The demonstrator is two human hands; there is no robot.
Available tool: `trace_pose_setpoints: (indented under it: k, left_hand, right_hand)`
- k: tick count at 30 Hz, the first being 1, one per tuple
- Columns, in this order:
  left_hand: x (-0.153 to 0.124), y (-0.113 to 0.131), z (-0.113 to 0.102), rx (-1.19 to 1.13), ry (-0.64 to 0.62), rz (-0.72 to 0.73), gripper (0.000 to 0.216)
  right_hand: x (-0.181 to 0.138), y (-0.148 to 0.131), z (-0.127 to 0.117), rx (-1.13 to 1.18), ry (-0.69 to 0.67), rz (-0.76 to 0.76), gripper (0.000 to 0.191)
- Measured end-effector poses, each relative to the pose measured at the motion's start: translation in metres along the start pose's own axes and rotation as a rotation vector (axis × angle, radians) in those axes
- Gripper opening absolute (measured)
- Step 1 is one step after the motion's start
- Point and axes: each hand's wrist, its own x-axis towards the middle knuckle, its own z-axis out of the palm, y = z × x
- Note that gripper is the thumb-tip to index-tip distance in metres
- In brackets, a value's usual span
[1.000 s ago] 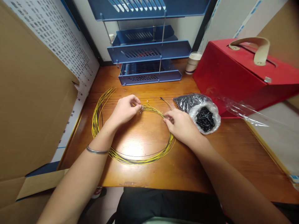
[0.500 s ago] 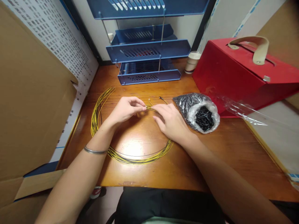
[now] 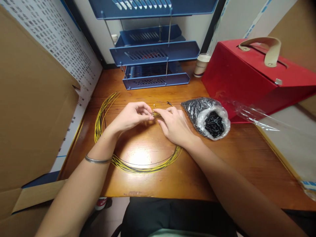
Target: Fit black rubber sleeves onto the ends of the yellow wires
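We see the left hand [image 3: 129,116] and right hand [image 3: 172,125] both pinching the wire ends [image 3: 155,114], fingertips nearly meeting. The wires [image 3: 138,168] loop flat on the desk [image 3: 187,174], curving out from the pinch and passing under both wrists, toward us.

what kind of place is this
Probably a small hand-assembly bench: the left hand and right hand pinch the ends of looped yellow wires on a wooden desk, with an open bag of small black parts beside them and stacked blue trays behind.
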Motion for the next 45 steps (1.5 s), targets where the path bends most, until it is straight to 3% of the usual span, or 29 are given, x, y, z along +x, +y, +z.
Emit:
trace_pose_setpoints:
  k: [6,12,16,21,27,31,35,45]
  left_hand:
    - [-0.001,0.002,0.0,0.006,-0.06,0.022,0.024]
    - [-0.002,0.004,-0.003,-0.005,-0.045,-0.016,0.033]
    - [-0.001,0.0,-0.007,0.094,0.01,-0.039,0.027]
    - [-0.001,-0.009,-0.015,0.473,0.101,-0.003,0.023]
    - [0.008,-0.021,-0.006,0.731,0.262,0.109,0.03]
    - [0.017,-0.03,0.0,0.808,0.254,0.229,0.03]
    - [0.021,-0.037,0.0,0.818,0.207,0.239,0.027]
    - [0.019,-0.031,0.002,0.88,0.356,0.225,0.025]
  right_hand:
    - [0.002,0.0,0.001,0.021,0.023,0.03,0.035]
    - [0.001,0.001,0.004,0.005,0.042,0.022,0.048]
    - [0.0,0.003,0.005,0.024,0.058,0.06,0.049]
    - [-0.002,0.01,0.004,-0.01,0.183,0.209,0.029]
    - [-0.002,0.014,0.003,-0.131,0.096,0.354,0.021]
    - [-0.001,0.013,0.003,-0.108,0.094,0.358,0.018]
    - [-0.001,0.013,0.005,-0.087,0.106,0.355,0.017]
    - [-0.002,0.014,0.006,-0.066,0.109,0.36,0.016]
